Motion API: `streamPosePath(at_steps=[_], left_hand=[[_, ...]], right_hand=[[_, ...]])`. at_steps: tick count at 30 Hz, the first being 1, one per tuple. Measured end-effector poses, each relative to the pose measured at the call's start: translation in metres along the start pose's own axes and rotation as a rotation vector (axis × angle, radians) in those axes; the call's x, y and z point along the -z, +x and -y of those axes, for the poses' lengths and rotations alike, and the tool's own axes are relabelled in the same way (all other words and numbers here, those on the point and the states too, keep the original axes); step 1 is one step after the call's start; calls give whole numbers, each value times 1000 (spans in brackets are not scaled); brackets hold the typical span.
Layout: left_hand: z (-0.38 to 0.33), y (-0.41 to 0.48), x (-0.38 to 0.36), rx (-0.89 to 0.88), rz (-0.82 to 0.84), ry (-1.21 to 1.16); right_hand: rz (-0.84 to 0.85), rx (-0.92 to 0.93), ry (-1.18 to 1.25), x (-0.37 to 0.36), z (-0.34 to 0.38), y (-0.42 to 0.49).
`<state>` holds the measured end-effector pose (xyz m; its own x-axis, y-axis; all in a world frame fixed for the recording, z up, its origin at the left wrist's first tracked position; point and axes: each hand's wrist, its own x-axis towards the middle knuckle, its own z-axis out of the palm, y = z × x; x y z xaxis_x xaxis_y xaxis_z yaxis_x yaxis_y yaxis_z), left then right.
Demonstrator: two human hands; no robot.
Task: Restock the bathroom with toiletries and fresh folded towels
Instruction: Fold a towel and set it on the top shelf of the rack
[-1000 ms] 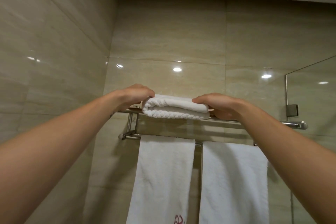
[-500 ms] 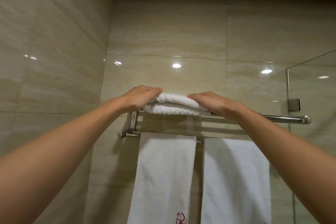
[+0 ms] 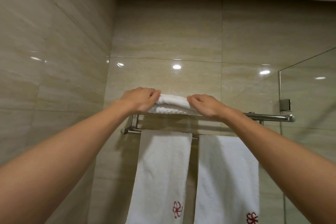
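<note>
A folded white towel [image 3: 172,104] lies on the top shelf of a chrome wall rack [image 3: 269,116], towards its left end. My left hand [image 3: 140,99] rests on the towel's left end with its fingers curled over the top edge. My right hand [image 3: 205,104] lies on the towel's right end, fingertips bent onto the top fold. Part of the towel is hidden under both hands.
Two long white towels with red emblems, the left hanging towel [image 3: 163,169] and the right hanging towel [image 3: 227,178], drape from the rack's lower bar. A tiled wall [image 3: 54,78] stands close on the left. A glass shower panel [image 3: 309,105] with a metal clamp borders the right.
Both hands have slid further onto the top of the folded towel and closer together. The towel sits deeper on the shelf than a second ago.
</note>
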<state>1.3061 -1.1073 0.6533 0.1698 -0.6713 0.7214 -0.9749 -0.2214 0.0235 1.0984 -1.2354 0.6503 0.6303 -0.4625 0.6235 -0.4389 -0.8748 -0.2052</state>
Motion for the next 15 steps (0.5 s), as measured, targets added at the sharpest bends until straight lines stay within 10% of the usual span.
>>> streamPosePath(at_steps=[15], left_hand=[[-57, -82, 4, -172, 0, 249]], right_hand=[[-48, 219, -199, 20, -4, -105]])
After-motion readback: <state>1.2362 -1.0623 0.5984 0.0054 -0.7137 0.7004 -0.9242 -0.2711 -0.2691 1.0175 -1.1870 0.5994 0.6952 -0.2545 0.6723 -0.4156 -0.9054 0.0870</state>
